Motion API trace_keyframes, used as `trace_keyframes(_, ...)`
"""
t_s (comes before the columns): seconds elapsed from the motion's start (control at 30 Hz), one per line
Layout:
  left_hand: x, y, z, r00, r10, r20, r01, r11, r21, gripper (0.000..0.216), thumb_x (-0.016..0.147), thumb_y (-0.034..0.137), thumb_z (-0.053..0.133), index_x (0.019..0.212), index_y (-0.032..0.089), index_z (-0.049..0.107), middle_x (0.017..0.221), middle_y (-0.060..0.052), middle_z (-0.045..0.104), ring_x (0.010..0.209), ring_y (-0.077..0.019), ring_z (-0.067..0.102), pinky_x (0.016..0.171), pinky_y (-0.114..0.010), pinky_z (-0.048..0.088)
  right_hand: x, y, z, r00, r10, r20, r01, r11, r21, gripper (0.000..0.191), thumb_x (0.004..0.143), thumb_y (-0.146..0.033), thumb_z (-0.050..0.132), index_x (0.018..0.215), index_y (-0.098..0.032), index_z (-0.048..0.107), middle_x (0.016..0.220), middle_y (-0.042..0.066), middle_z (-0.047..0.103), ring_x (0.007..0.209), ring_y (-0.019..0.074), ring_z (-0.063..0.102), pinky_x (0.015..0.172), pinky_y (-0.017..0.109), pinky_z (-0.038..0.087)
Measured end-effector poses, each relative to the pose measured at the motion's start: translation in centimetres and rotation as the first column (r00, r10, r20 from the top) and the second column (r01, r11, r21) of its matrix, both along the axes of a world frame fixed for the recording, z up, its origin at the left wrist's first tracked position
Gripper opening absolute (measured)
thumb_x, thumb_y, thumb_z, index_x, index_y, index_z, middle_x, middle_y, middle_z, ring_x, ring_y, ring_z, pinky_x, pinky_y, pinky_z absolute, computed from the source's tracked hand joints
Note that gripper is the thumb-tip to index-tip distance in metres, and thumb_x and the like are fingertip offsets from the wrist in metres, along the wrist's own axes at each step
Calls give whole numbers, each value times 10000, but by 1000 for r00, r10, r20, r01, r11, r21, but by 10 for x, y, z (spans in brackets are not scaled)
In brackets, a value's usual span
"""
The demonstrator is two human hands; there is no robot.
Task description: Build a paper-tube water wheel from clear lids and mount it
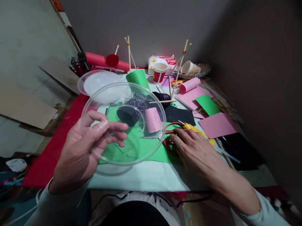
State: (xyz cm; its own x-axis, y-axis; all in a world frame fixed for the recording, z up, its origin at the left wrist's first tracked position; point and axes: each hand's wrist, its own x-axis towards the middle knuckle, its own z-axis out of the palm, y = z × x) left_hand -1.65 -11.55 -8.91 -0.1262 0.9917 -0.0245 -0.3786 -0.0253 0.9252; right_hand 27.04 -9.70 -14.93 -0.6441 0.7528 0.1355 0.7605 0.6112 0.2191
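Observation:
My left hand (90, 140) holds a clear round plastic lid (112, 158) raised and tilted above the table, its thumb and fingers around the cut-out edge. A large curved opening shows in the middle of the lid. My right hand (192, 146) rests low over red-handled scissors (170, 131), fingers curled at the handles. Their blades point left, seen partly through the lid. A yellow glue gun (195, 128) lies just beyond my right hand. Under the lid are green paper sheets (151, 154), a pink paper roll (153, 119) and a black roll (129, 115).
Behind stand a green paper tube (138, 80), stick tripods (185, 51), a red paper cup (159, 72) and a white bowl (98, 84). Pink paper (218, 125) and black sheets (241, 151) lie at right. A grey wall (144, 23) borders the table's back.

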Motion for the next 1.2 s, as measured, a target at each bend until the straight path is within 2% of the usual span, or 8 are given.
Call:
trace_keyframes(0.13, -2, -2, 0, 998, 55, -30, -53, 998, 46, 128, 894, 205, 750, 805, 198, 659, 798, -81, 824, 656, -169, 755, 626, -220, 621, 3, 6, 2, 998, 67, 1, -67, 996, -54, 301, 898, -27, 572, 1156, -135, 682, 1040, 150, 714, 907, 327, 649, 781, 443, 532)
trace_keyframes(0.33, -8, -5, -2, 989, 140, -55, -133, 984, 120, 131, 937, 132, 659, 821, 191, 642, 848, -76, 834, 695, -116, 735, 705, -165, 583, 5, 11, -6, 974, 223, -32, -224, 973, -53, 280, 906, 28, 480, 1094, -129, 614, 987, 125, 692, 851, 257, 653, 785, 381, 558)
trace_keyframes(0.53, -16, -5, -4, 966, 241, -98, -226, 964, 143, 144, 944, 137, 639, 817, 205, 638, 874, -65, 827, 724, -111, 705, 748, -164, 563, -3, 13, 4, 954, 294, 53, -297, 951, 81, 254, 882, 31, 458, 1027, -118, 605, 846, 100, 677, 719, 252, 678, 635, 363, 556)
trace_keyframes(0.63, -19, -5, -3, 950, 289, -115, -271, 950, 153, 151, 933, 133, 641, 802, 206, 656, 877, -64, 824, 709, -116, 701, 741, -161, 563, -7, 11, 10, 946, 296, 134, -308, 948, 80, 282, 836, 60, 464, 982, -135, 605, 804, 92, 672, 675, 252, 666, 615, 371, 550)
trace_keyframes(0.73, -21, -4, -2, 943, 315, -112, -298, 944, 142, 151, 914, 125, 648, 788, 207, 671, 868, -72, 824, 690, -120, 697, 710, -156, 561, -5, 13, 17, 955, 283, 84, -281, 959, -38, 310, 831, 57, 471, 1023, -158, 588, 859, 90, 681, 704, 241, 653, 615, 347, 541)
trace_keyframes(0.83, -24, -3, -1, 945, 313, -95, -301, 946, 123, 145, 894, 115, 656, 782, 205, 675, 861, -82, 827, 657, -120, 688, 679, -155, 562, 4, 19, 30, 965, 245, -89, -258, 944, -205, 312, 871, 26, 476, 1072, -198, 559, 890, 51, 655, 745, 215, 626, 672, 322, 537)
trace_keyframes(1.0, -28, -1, 3, 933, 354, -62, -348, 933, 88, 134, 859, 111, 692, 758, 197, 671, 832, -94, 828, 649, -121, 693, 678, -157, 580, 20, 33, 58, 931, 96, -351, -270, 830, -489, 215, 998, -176, 565, 1204, -235, 552, 1078, 53, 661, 891, 193, 663, 796, 306, 568)
trace_keyframes(1.2, -23, -3, 8, 911, 410, -35, -402, 905, 139, 110, 845, 119, 732, 786, 181, 663, 834, -83, 827, 685, -119, 688, 686, -171, 553, 32, 24, 64, 826, -90, -556, -301, 764, -571, 289, 995, -298, 634, 1265, -331, 537, 1237, 32, 674, 1054, 202, 695, 896, 322, 601)
